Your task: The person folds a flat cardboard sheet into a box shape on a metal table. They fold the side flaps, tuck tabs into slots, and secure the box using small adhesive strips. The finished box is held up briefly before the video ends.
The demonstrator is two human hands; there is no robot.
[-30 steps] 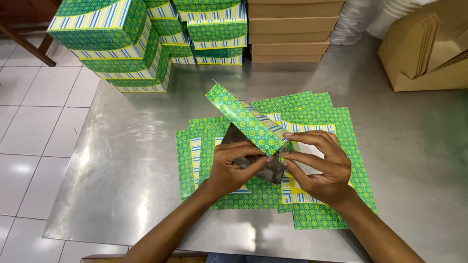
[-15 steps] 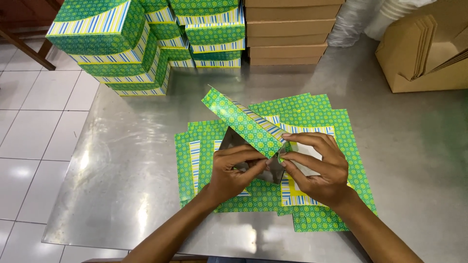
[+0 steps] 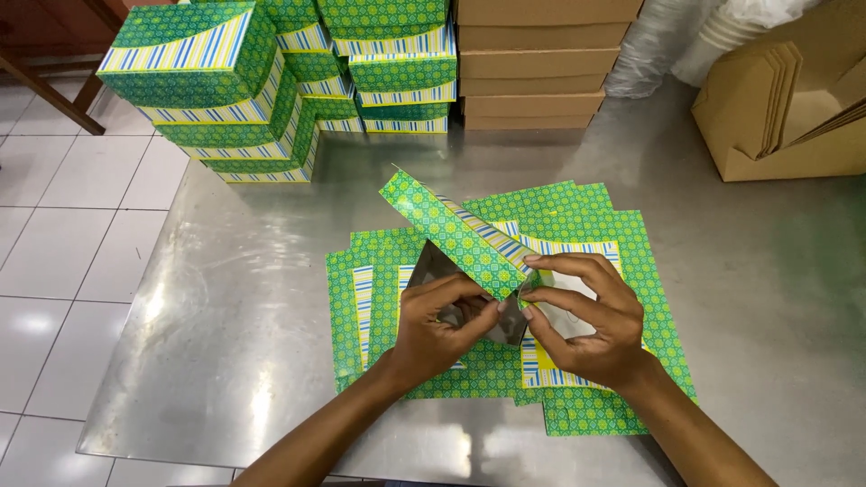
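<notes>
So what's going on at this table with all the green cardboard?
A person is working a flat green patterned box blank with both bare hands. The left hand and right hand pinch it at a corner, one long flap raised at a slant. It sits on a pile of flat blanks on a metal table. Finished green boxes and plain brown boxes are stacked at the far edge.

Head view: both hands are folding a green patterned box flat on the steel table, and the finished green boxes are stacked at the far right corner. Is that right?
Not quite. The head view shows the finished green boxes stacked at the far left of the table; plain brown boxes sit beside them, toward the middle. The rest holds: the left hand and right hand fold a green flat over the pile.
</notes>
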